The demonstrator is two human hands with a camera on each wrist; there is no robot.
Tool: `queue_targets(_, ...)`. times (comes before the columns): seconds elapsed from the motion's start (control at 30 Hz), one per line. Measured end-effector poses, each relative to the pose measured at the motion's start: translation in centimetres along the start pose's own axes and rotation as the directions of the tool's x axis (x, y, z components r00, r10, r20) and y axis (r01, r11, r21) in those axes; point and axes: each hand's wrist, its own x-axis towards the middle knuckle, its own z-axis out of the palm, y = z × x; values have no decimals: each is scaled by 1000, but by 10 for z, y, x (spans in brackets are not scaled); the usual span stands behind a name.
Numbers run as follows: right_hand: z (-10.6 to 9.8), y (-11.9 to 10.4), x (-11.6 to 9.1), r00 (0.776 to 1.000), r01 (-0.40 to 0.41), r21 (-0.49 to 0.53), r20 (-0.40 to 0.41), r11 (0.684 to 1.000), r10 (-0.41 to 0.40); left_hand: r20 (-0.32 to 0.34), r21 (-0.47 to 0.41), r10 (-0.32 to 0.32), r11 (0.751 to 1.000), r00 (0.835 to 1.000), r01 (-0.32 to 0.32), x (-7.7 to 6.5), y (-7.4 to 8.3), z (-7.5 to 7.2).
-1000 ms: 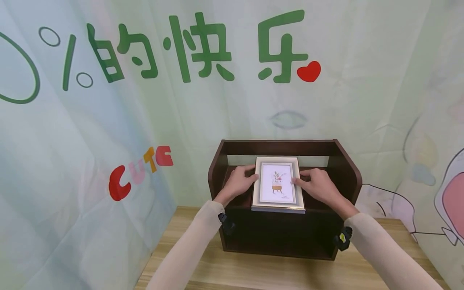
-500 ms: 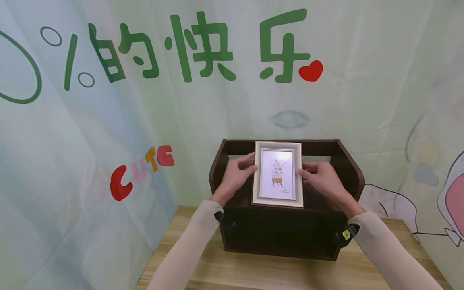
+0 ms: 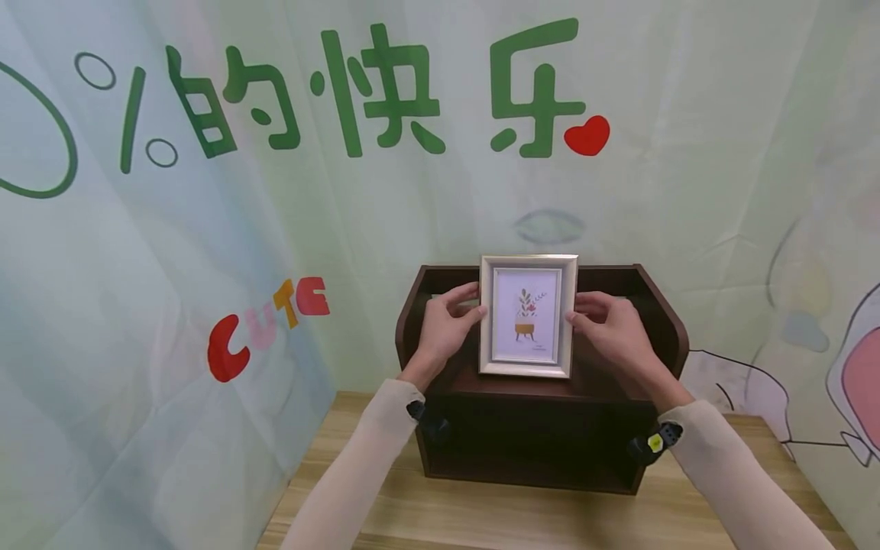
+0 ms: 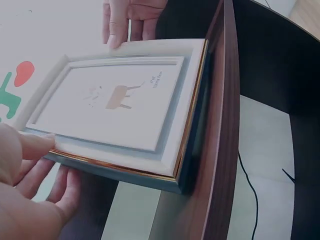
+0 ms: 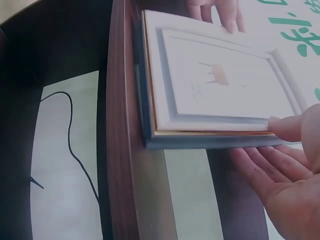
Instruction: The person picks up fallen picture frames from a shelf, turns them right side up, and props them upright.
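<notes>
A silver-white picture frame (image 3: 528, 317) with a potted-plant print stands nearly upright on the upper shelf (image 3: 598, 386) of a small dark brown desk rack. Its left edge is pinched by my left hand (image 3: 443, 328), thumb on the front and fingers behind. My right hand (image 3: 614, 330) grips the opposite edge in the same way. In the left wrist view the frame's bottom edge meets or nearly meets the shelf board (image 4: 217, 130); whether it bears on it I cannot tell. Fingers (image 5: 270, 170) of the right hand show beneath the frame's back in the right wrist view.
The rack's side panels (image 3: 663, 325) rise on both sides, with a back rail behind the frame. Below is a dark lower compartment (image 3: 529, 443). The rack stands on a wood-grain table (image 3: 371, 504) before a printed curtain (image 3: 385, 206).
Both hands have tilted the picture frame up from a leaning-back pose to nearly upright. It has moved back from the shelf's front edge, and its top now rises above the rack's back rail.
</notes>
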Motion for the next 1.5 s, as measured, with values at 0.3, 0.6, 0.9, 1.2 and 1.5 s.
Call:
queue_targets(0.3,6,3,0,992,86,15,-90,996,-84,-14,-43,73,996,997,-74,-2,-2,0)
queue_targets(0.6,9,3,-3,994,78,51,-78,996,-74,-27,-51,109,993,994,-110,-4,-3,-3)
queue_targets(0.9,14,9,-9,995,86,81,-60,993,-81,-33,-22,135,990,990,-136,-16,-3,-5)
queue_targets(1.2,11,11,-12,993,103,82,-65,991,-98,-46,-19,167,986,985,-168,-16,-6,-1)
queue_targets(1.5,8,5,-17,990,129,79,-75,989,-123,-44,5,161,987,986,-161,-12,-5,-1)
